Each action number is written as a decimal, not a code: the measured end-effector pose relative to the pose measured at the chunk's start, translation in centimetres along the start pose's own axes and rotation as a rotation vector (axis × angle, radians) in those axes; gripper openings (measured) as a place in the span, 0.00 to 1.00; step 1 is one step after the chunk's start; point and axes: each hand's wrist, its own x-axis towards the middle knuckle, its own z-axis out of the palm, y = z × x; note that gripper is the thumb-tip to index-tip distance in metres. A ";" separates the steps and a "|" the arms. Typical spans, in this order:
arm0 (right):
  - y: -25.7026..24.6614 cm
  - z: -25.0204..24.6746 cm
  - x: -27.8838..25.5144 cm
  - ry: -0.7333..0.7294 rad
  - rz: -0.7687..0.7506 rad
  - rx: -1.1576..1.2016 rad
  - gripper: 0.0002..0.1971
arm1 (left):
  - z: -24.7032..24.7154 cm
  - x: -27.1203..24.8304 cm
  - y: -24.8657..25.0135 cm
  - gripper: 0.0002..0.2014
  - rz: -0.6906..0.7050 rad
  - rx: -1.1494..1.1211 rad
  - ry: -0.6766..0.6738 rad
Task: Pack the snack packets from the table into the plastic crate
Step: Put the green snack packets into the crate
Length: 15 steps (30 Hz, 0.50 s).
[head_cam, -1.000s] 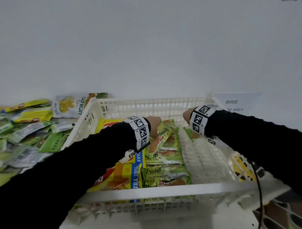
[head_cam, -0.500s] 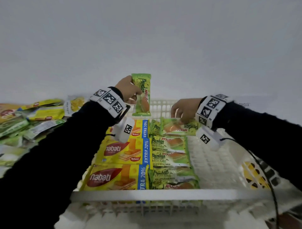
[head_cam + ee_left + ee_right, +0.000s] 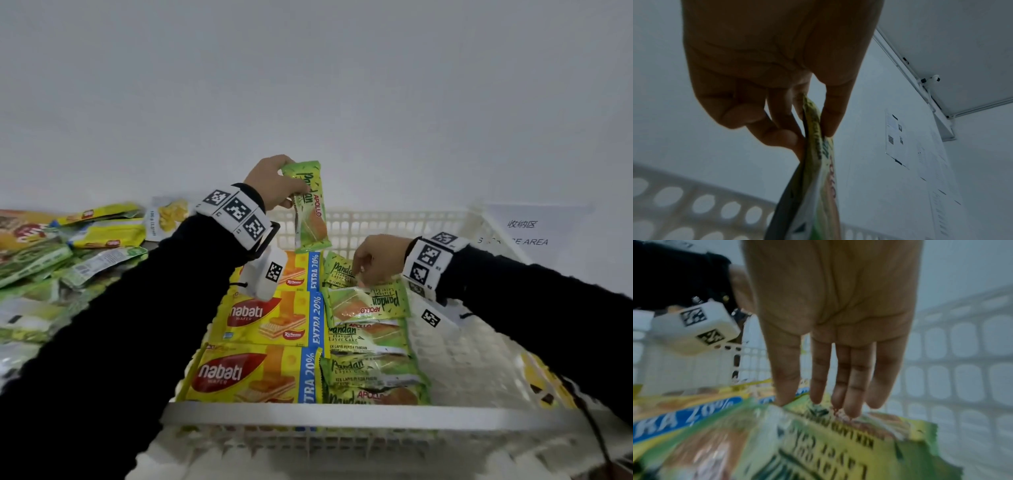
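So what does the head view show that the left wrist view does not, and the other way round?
Head only: the right hand on a packet lying in the crate, nabati packs, and loose packets on the table. Left wrist only: wall papers and the ceiling rail. Both: the left hand pinching a hanging pandan packet, and the crate wall.

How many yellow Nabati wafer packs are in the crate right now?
3 show: nearest Nabati pack, middle pack, far pack partly behind the left wrist, all in the crate's left column. More may lie underneath.
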 end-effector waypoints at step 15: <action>-1.1 -0.6 1.7 0.160 0.093 -0.301 0.12 | -0.1 -0.4 -0.1 0.24 -0.104 -0.075 -0.091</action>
